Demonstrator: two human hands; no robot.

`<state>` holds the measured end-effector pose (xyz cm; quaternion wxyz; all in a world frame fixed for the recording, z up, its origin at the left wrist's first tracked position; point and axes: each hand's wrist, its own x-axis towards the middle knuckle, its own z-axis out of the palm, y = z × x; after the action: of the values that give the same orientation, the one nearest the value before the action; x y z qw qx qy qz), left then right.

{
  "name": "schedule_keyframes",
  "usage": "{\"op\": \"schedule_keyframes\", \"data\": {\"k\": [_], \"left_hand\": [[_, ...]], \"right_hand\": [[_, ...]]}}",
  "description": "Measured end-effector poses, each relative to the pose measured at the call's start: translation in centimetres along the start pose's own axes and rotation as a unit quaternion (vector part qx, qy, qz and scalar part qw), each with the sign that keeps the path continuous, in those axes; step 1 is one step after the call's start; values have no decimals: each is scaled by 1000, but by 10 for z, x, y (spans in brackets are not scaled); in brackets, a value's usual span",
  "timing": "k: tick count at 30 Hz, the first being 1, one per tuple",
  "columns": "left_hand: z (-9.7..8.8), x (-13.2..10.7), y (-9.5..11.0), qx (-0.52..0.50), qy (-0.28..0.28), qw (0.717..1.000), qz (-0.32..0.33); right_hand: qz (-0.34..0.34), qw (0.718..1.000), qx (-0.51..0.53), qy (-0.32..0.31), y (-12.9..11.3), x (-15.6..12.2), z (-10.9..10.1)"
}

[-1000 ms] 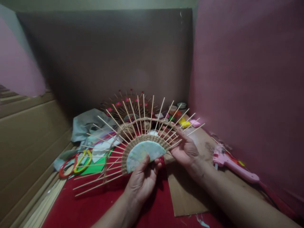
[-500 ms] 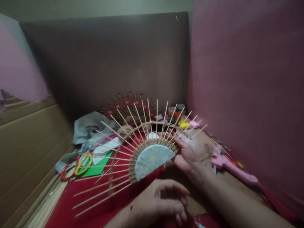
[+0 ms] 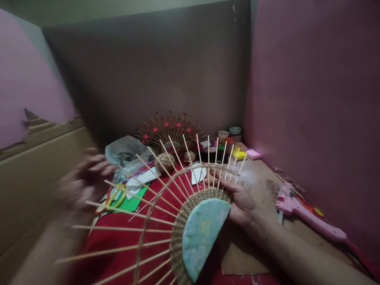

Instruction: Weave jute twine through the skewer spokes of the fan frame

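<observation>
Cloth (image 3: 103,239), deep red, lies beneath the stick fan (image 3: 204,233), a pink wall (image 3: 311,99) rising rightward. The right hand (image 3: 242,202) grasps the fan's edge; whether the blurred left hand (image 3: 86,182) holds anything, I cannot tell.

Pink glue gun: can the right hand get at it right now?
Likely not: the right hand holds the woven fan, though the pink glue gun lies uncovered to that hand's right.

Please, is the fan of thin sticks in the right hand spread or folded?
Spread: the sticks stand apart, radiating from the woven band that the right hand holds.
</observation>
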<state>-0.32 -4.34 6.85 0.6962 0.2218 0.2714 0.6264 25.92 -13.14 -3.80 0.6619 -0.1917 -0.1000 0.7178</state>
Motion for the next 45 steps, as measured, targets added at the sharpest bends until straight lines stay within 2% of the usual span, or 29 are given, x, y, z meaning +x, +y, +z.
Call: {"op": "schedule_keyframes", "data": {"k": [1,3,5,7,9,11,13,15,19,22,24,28,33,38,41,45], "left_hand": [[5,9,-12,65,-63,996,14],[11,21,-44,196,-148,969,-39],[12,26,-80,261,-224,934,-102],[11,25,-111,305,-268,904,-135],[8,22,-130,297,-277,908,-103],[4,20,-138,283,-289,908,-112],[1,21,-138,280,-293,902,-149],[-3,25,-135,323,-283,886,-175],[-9,32,-129,391,-259,864,-182],[-11,34,-126,399,-285,852,-185],[-9,33,-124,417,-300,841,-173],[-4,35,-117,463,-316,822,-102],[-2,43,-98,514,-342,785,-59],[-5,51,-74,536,-369,759,-40],[-9,58,-63,528,-347,775,-13],[-11,65,-55,460,-277,844,0]], "right_hand": [[8,1000,-5,0,3,-1,0],[27,1000,-13,-4,7,-2,-2],[40,999,-14,-7,9,-2,-3],[44,999,-10,-12,10,-1,-5],[42,999,-7,-18,9,1,-7],[48,999,-5,-18,8,4,-8],[54,998,-6,-15,8,5,-8],[54,998,-12,-16,7,4,-7],[46,998,-5,-35,6,0,-4],[49,998,-7,-48,3,-2,-2],[43,996,-21,-74,2,-3,-3],[66,988,-62,-126,-1,-1,-8],[38,988,-80,-123,-2,-1,-8],[46,990,-64,-119,-2,-2,-8],[41,992,-58,-109,-1,-2,-8],[59,992,-61,-90,1,-2,-7]]}}
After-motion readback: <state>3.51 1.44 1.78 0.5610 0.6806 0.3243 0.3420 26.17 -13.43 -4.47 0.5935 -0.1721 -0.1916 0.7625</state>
